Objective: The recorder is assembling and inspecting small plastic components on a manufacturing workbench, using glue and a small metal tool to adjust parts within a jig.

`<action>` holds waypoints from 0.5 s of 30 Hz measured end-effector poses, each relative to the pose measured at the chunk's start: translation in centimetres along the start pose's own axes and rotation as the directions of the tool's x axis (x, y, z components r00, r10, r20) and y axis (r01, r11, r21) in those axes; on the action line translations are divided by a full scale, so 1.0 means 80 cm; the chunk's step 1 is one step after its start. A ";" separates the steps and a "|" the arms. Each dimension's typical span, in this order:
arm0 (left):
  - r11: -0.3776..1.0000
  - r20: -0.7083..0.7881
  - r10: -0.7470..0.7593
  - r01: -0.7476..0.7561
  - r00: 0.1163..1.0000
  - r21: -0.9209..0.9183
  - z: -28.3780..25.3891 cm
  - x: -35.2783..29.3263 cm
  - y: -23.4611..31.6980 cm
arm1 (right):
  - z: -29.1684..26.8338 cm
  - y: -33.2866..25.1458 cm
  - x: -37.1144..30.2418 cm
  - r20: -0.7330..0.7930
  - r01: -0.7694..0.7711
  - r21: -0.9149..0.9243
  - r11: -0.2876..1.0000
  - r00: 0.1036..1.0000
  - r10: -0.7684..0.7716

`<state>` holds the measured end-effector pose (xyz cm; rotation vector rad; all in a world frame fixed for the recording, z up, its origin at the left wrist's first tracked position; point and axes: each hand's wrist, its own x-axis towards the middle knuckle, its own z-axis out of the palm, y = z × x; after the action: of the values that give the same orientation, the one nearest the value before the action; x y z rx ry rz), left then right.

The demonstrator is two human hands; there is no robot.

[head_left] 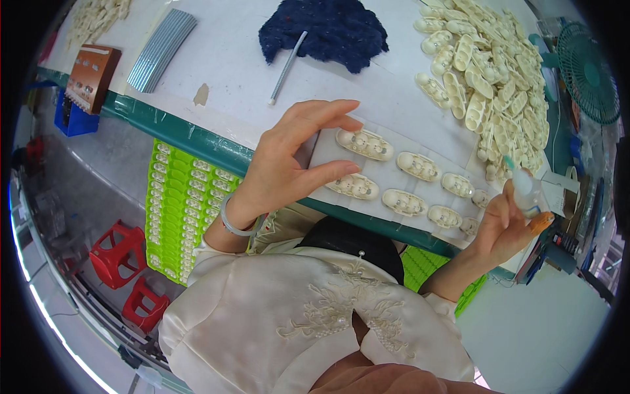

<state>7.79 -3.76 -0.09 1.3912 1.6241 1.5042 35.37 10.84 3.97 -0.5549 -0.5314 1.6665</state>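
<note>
Over the near left end of a white board [408, 141], my left hand [285, 157] is open, thumb and fingers spread apart. Its fingertips are close to a cream oval plastic part [365, 144] in the far row; whether they touch it I cannot tell. Another such part [354, 186] sits just below the thumb in the near row. Several more cream ovals continue along the board in two rows. At the right, my right hand [502, 226] is closed around a small clear squeeze bottle [527, 192] with a green tip. One of its fingertips looks orange-stained.
A large heap of cream parts [489, 82] covers the right of the table. Dark blue fluffy cloth [325, 29], a thin tube [287, 69], grey-blue strips [162, 49] and a brown block [93, 75] lie farther left. Below are green trays [177, 210], red stools [118, 253]; a green fan [587, 72] stands right.
</note>
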 end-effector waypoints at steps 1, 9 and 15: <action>0.999 0.014 0.026 -0.026 1.000 0.036 0.000 0.002 0.001 | -0.005 0.004 -0.005 0.024 0.031 -0.133 0.991 0.999 -0.028; 0.999 0.004 -0.001 0.001 1.000 0.034 0.002 0.007 -0.005 | 0.044 0.050 -0.016 0.105 -0.177 0.001 0.984 0.979 0.176; 0.998 -0.018 0.025 -0.024 1.000 0.051 0.004 0.004 -0.006 | 0.045 0.066 -0.028 0.350 0.099 -0.382 0.919 0.936 0.044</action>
<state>7.78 -3.27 -0.56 1.4327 1.6727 1.5038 29.39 7.70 3.66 -0.5338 -1.1537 1.6462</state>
